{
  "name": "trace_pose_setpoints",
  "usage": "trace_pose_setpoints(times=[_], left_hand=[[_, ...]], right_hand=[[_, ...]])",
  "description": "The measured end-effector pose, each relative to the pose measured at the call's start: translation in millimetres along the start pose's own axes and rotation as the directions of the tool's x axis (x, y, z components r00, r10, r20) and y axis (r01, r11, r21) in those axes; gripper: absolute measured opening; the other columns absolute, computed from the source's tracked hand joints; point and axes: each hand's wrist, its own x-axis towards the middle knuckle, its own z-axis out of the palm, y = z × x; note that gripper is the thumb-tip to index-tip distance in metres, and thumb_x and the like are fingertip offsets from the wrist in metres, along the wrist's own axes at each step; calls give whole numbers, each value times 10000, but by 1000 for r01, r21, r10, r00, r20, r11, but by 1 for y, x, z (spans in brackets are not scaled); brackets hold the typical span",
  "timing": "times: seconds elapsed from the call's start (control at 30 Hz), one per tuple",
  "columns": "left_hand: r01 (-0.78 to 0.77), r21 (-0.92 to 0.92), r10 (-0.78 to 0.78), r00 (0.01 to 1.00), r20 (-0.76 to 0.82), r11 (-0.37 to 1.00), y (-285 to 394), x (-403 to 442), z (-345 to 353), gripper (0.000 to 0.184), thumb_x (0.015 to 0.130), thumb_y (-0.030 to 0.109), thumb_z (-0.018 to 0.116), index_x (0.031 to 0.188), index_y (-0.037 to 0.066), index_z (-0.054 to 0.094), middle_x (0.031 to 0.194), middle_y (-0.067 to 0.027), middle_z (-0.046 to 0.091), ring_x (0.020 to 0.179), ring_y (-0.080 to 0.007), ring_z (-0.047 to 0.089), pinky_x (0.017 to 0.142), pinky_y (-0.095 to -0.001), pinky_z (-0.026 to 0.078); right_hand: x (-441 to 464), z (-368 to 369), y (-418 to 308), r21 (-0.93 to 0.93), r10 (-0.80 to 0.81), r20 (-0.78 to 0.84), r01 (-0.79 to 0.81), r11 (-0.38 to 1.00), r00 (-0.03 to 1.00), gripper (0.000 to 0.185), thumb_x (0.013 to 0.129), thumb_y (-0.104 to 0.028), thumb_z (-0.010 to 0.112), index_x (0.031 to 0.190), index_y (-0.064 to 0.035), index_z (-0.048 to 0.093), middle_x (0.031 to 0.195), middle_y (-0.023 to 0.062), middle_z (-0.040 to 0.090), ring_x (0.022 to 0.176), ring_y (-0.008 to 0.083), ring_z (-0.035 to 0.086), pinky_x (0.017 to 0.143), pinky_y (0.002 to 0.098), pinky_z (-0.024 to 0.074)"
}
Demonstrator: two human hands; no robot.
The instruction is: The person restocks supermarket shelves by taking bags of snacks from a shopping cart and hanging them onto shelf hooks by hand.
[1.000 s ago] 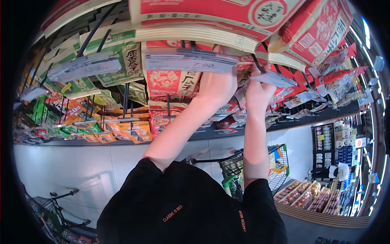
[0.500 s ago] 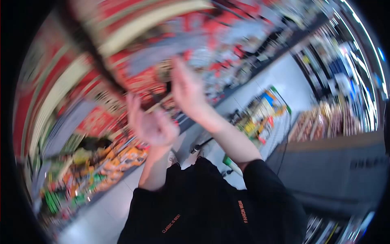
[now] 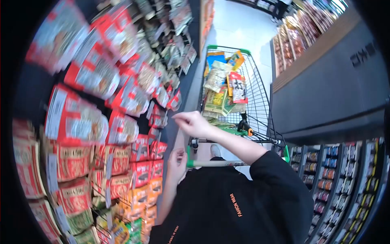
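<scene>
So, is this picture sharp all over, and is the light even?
Not quite. Head view: the red-and-clear plastic packets at left look smeared, while the orange lettering on the black cloth shirt reads clearly; head view: the pale tiled floor at top looks bright against the dim dark-grey panel at right; head view: black rounded corners and bowed lines suggest a wide-angle lens.

Pale floor (image 3: pixel 236 21) is gleaming at upper centre, grey display stand (image 3: pixel 329 89) is filling the right, shelves (image 3: pixel 318 166) are lining lower right.
</scene>
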Motion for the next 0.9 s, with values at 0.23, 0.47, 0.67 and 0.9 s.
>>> trace_pose_setpoints(times=[0.23, 0.47, 0.67, 0.9], left_hand=[[-50, 611, -34, 992, 124, 790, 33, 31, 62, 387, 868, 248, 620, 1156, -3, 554, 1241, -226, 490, 1173, -395, 468, 982, -441, 386], [-153, 697, 8, 979, 206, 700, 66, 82, 109, 356, 856, 222, 631, 1120, -9, 569, 1204, -229, 530, 1146, -407, 488, 959, -453, 403], [-141, 515, -205, 805, 557, 846, 44, 154, 170, 372, 891, 241, 598, 1139, -33, 562, 1116, -224, 590, 1066, -363, 570, 918, -395, 452], [-178, 673, -437, 637, 635, 717, -27, 216, 222, 439, 928, 318, 517, 1190, -34, 528, 1134, -246, 588, 1074, -373, 566, 930, -422, 446]], right_hand=[[-41, -133, 232, -593, 743, 217, -519, 616, 633, 407, 829, -269, 538, 986, 88, 655, 1033, 261, 648, 975, 339, 645, 850, 403, 508], [-76, -176, 343, -453, 956, 277, -864, 218, 96, 465, 855, -301, 561, 1172, 39, 552, 1019, 190, 641, 721, 317, 664, 573, 422, 572], [-77, -153, 454, -130, 954, 70, -945, 299, 292, 501, 797, -259, 657, 1138, 96, 564, 1088, 220, 628, 750, 341, 675, 611, 494, 538], [-57, -89, 451, 679, 994, 51, -733, 35, 95, 300, 820, -271, 716, 952, -30, 594, 729, 68, 598, 558, 161, 525, 457, 298, 408]])
